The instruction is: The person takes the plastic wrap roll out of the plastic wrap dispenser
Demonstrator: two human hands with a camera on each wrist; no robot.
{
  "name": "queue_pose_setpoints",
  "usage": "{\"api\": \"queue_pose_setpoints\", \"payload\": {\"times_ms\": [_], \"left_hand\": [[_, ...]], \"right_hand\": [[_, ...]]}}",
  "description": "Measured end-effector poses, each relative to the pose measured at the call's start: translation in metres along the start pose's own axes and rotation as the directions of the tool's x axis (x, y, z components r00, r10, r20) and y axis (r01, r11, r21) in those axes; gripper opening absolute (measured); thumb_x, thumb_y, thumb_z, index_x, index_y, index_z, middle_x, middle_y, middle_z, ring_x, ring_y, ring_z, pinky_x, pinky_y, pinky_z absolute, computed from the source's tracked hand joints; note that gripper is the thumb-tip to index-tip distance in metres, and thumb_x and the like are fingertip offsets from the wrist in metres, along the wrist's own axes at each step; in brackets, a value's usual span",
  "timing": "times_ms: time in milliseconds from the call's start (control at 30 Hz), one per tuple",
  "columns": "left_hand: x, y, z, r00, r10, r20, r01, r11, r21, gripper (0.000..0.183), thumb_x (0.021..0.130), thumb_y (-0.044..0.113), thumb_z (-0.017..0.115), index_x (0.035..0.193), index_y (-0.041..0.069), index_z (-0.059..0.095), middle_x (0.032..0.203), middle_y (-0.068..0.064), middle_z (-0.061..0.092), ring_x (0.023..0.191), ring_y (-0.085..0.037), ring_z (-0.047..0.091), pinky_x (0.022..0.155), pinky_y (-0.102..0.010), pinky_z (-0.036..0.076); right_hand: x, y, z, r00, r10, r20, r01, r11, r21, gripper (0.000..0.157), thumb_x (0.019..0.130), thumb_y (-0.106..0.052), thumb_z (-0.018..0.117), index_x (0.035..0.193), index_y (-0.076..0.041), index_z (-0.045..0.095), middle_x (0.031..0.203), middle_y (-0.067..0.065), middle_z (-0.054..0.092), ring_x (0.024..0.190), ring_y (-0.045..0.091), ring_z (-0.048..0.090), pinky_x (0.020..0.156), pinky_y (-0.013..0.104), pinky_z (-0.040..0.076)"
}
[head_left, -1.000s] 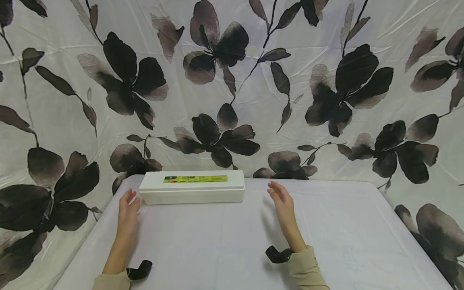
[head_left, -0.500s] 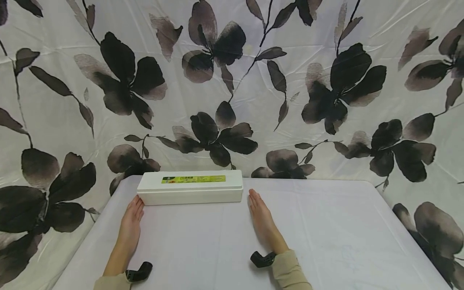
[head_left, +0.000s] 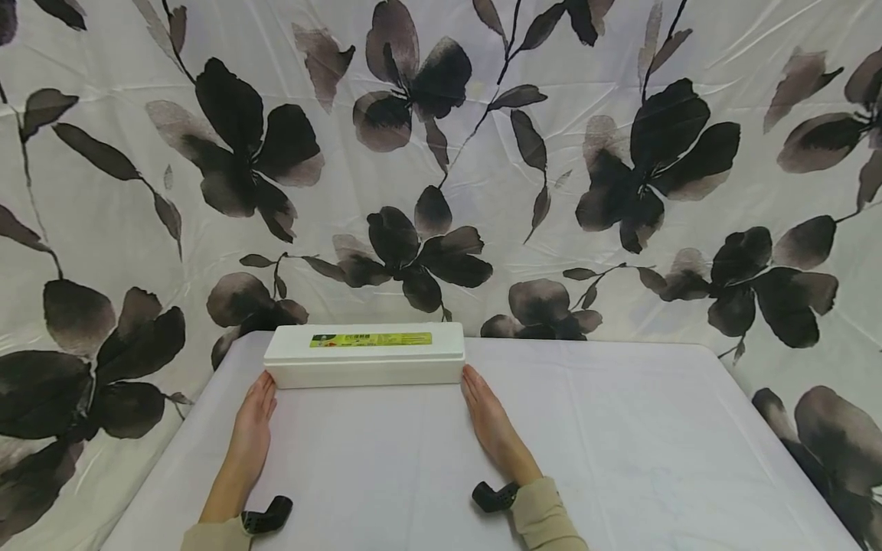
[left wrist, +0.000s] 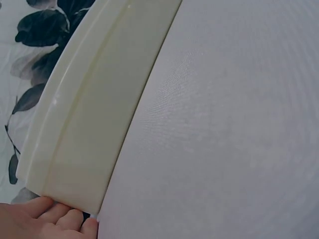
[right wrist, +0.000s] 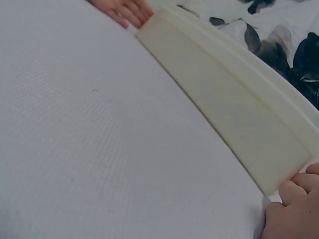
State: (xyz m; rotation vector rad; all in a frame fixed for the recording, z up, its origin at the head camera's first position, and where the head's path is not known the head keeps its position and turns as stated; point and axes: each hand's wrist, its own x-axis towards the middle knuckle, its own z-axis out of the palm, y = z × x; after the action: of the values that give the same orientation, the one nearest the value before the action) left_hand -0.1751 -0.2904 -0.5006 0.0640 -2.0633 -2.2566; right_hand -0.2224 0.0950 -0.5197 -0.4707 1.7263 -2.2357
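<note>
A long white plastic box point(head_left: 365, 366) with a lid and a yellow-green label on top lies near the table's far edge. My left hand point(head_left: 249, 436) has its straight fingers at the box's left end. From the other side, the straight fingers of my right hand point(head_left: 498, 428) are at the right end. The left wrist view shows the left fingers point(left wrist: 65, 219) against the end wall of the box point(left wrist: 94, 124). In the right wrist view the right hand point(right wrist: 294, 209) is at the near end and the left hand point(right wrist: 124, 11) at the far end.
A white cloth covers the table point(head_left: 620, 444). Behind it hangs a white curtain point(head_left: 524, 168) printed with dark flowers, close to the box. A black wrist device point(head_left: 267, 516) sits on the left wrist, another black device point(head_left: 494, 497) on the right.
My right hand has moved left to the right end of the box. The left fingers have lowered and straightened against the left end. The box stays in about the same place.
</note>
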Motion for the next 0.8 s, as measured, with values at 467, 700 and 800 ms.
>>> {"api": "queue_pose_setpoints", "payload": {"times_ms": [467, 700, 800], "left_hand": [[0.006, -0.002, 0.0, 1.0, 0.001, -0.001, -0.001, 0.999, 0.049, 0.073, 0.106, 0.051, 0.018, 0.157, 0.006, -0.011, 0.165, -0.006, -0.014, 0.151, -0.022, -0.01, 0.12, -0.037, -0.006], [0.013, -0.003, -0.003, 1.0, -0.002, 0.008, 0.002, 0.996, 0.084, 0.072, 0.107, 0.05, 0.017, 0.157, 0.007, -0.01, 0.165, -0.006, -0.013, 0.151, -0.022, -0.01, 0.12, -0.036, -0.004], [0.016, -0.003, -0.004, 1.0, -0.003, 0.011, 0.002, 0.996, 0.086, 0.072, 0.107, 0.051, 0.017, 0.157, 0.007, -0.01, 0.165, -0.006, -0.013, 0.151, -0.022, -0.01, 0.12, -0.035, -0.004]], "right_hand": [[0.001, -0.003, 0.002, 0.999, 0.032, -0.029, -0.033, 0.999, -0.019, 0.067, 0.109, -0.039, 0.022, 0.156, 0.003, 0.002, 0.165, 0.017, 0.0, 0.151, 0.03, 0.0, 0.12, 0.047, -0.002], [0.004, -0.002, 0.004, 0.999, 0.013, -0.045, -0.013, 1.0, -0.014, 0.069, 0.109, -0.04, 0.022, 0.155, 0.007, 0.003, 0.164, 0.02, 0.0, 0.151, 0.032, 0.001, 0.12, 0.047, -0.002], [0.006, 0.0, 0.004, 0.998, 0.016, -0.062, -0.019, 0.999, -0.037, 0.069, 0.109, -0.043, 0.021, 0.156, 0.005, 0.006, 0.165, 0.018, 0.004, 0.151, 0.03, 0.004, 0.12, 0.047, 0.001]]}}
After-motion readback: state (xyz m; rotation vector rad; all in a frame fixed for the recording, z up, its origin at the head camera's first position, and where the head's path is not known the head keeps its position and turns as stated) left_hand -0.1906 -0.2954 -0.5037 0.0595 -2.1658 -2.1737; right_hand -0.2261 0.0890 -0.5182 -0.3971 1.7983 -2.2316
